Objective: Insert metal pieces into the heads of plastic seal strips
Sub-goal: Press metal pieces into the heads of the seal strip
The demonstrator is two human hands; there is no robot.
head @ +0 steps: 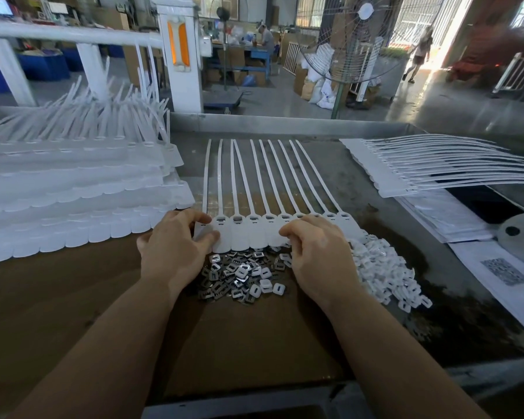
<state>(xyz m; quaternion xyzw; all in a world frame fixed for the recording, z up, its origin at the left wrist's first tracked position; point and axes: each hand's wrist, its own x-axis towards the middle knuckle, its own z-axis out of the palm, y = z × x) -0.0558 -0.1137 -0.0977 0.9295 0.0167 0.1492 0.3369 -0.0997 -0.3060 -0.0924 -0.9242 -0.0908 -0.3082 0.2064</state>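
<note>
Head view: row of seal strips (256, 234) lies mid-bench, heads toward near edge, tails fanned to far edge. Left hand (171, 246) pinches the leftmost head, grip narrow. Right hand (313, 252) curls fingers onto right-side heads; can't tell if it holds anything. Metal pieces (239, 279) piled just nearside, btwn hands; white caps (384, 273) to their right.

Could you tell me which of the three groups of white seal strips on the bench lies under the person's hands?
The fanned row of white plastic seal strips at the centre: both hands touch its heads, while the left stack and the right bundle lie untouched.
</note>
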